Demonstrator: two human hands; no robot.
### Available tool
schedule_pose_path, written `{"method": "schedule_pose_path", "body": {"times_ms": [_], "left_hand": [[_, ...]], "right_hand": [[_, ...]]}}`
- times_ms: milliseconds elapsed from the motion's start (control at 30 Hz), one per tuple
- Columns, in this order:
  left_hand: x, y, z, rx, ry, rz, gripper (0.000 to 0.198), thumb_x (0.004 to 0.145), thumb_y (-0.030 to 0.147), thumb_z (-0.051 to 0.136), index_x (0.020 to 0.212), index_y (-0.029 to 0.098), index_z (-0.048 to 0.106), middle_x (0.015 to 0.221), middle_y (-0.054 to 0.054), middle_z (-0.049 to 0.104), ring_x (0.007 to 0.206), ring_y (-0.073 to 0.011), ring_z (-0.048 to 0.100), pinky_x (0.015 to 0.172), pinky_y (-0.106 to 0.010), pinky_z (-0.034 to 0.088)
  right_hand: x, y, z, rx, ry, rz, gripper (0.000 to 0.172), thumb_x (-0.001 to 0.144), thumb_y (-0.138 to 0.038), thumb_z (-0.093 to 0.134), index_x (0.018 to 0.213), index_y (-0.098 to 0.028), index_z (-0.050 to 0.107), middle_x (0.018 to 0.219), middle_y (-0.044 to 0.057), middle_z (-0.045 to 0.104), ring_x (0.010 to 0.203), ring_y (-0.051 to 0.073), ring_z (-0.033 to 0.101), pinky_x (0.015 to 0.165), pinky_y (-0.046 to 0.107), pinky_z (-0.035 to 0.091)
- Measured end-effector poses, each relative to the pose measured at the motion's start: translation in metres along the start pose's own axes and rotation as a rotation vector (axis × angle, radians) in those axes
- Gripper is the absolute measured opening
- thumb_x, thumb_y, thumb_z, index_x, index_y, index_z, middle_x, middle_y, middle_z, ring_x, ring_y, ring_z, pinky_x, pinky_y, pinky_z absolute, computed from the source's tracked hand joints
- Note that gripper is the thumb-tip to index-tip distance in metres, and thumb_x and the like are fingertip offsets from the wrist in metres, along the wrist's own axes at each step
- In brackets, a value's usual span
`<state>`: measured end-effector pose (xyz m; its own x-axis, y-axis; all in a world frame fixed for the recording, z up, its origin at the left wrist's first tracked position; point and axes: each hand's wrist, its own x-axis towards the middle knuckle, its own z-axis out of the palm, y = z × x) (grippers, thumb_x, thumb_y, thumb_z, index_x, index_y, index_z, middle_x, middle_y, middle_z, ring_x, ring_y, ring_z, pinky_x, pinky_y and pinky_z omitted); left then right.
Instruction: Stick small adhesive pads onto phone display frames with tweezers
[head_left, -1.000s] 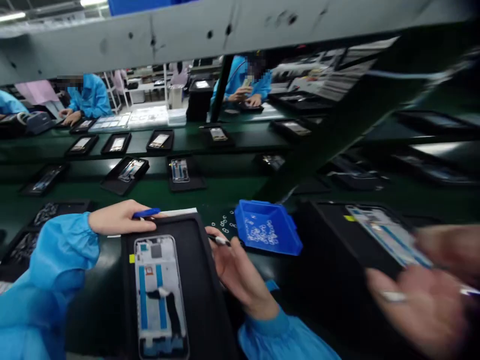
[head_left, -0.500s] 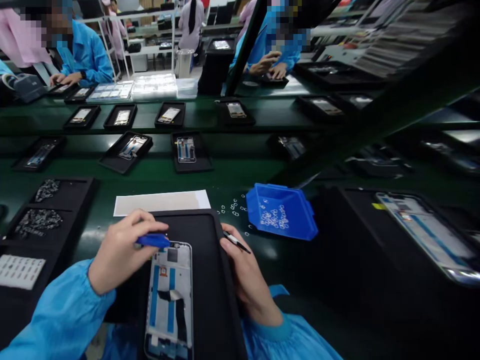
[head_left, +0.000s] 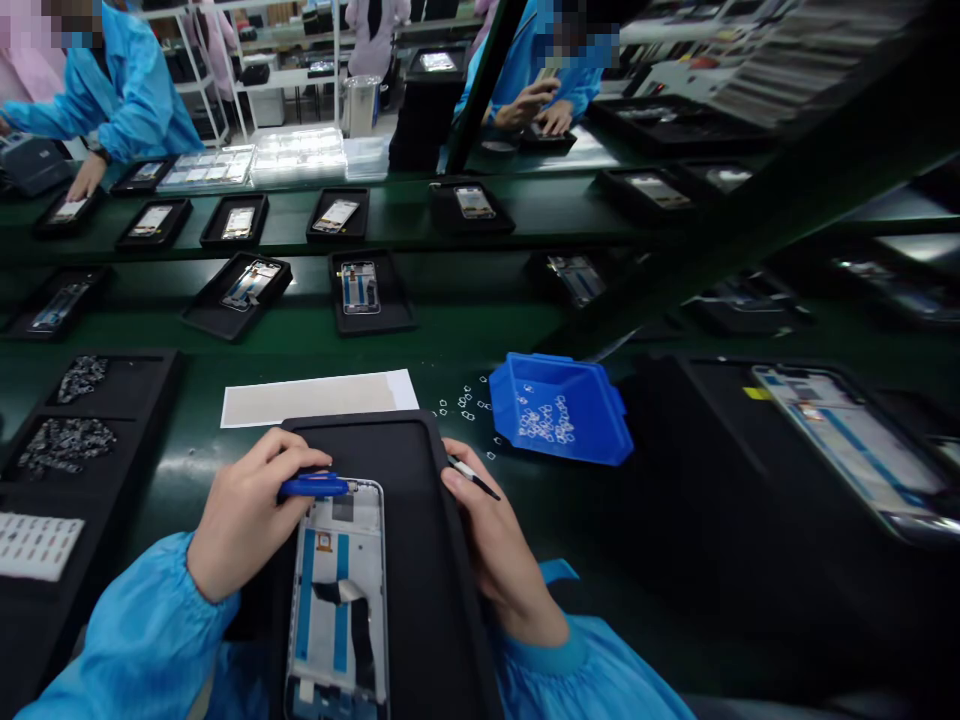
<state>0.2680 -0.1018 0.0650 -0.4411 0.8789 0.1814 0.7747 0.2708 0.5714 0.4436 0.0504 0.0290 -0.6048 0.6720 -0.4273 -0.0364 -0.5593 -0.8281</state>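
My left hand (head_left: 251,505) is closed around a blue tweezers-like tool (head_left: 315,485). Its tip meets the top edge of an opened phone frame (head_left: 360,560), silver with blue strips and a black flex cable. The frame lies along the left side of a black tray (head_left: 431,600). On the tray's right rim, my right hand (head_left: 499,550) grips the wall. A slim pointed black-and-white tool (head_left: 474,478) also sticks out between its thumb and fingers. Whatever is at the blue tool's tip is too small to make out.
A blue bin (head_left: 559,410) holds small white rings, with more scattered beside it. Behind my tray lies a pale strip (head_left: 319,398). A compartment tray (head_left: 142,430) of small parts stands left. Another phone tray (head_left: 720,440) is right; a dark slanted beam (head_left: 675,260) crosses there.
The blue tool has turned narrower side to the camera and its tip has shifted slightly right along the frame's top edge. Across the bench, a co-worker now reaches into a tray.
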Motion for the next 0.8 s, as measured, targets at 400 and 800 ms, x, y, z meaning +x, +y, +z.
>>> {"method": "schedule_pose_path", "body": {"times_ms": [400,800], "left_hand": [[-0.010,-0.001,0.001,-0.077,0.122,-0.042,0.018,0.090,0.030,0.059,0.104,0.026,0.071,0.097,-0.005,0.062,0.088,-0.0164,0.065,0.070,-0.024,0.053],[-0.019,-0.004,0.016,-0.758,-0.109,-0.514,0.076,0.082,0.054,0.063,0.147,0.023,0.040,0.136,-0.012,0.061,0.126,-0.0316,0.056,0.095,-0.037,0.055]], "right_hand": [[0.009,0.001,0.002,0.103,0.006,0.084,0.042,0.068,-0.044,0.078,0.102,-0.025,0.061,0.085,0.000,0.074,0.082,0.025,0.070,0.073,0.034,0.055],[0.018,0.011,0.001,-0.026,0.134,-0.069,0.046,0.070,-0.044,0.076,0.110,-0.026,0.062,0.100,0.002,0.073,0.097,0.026,0.069,0.084,0.036,0.054]]}}
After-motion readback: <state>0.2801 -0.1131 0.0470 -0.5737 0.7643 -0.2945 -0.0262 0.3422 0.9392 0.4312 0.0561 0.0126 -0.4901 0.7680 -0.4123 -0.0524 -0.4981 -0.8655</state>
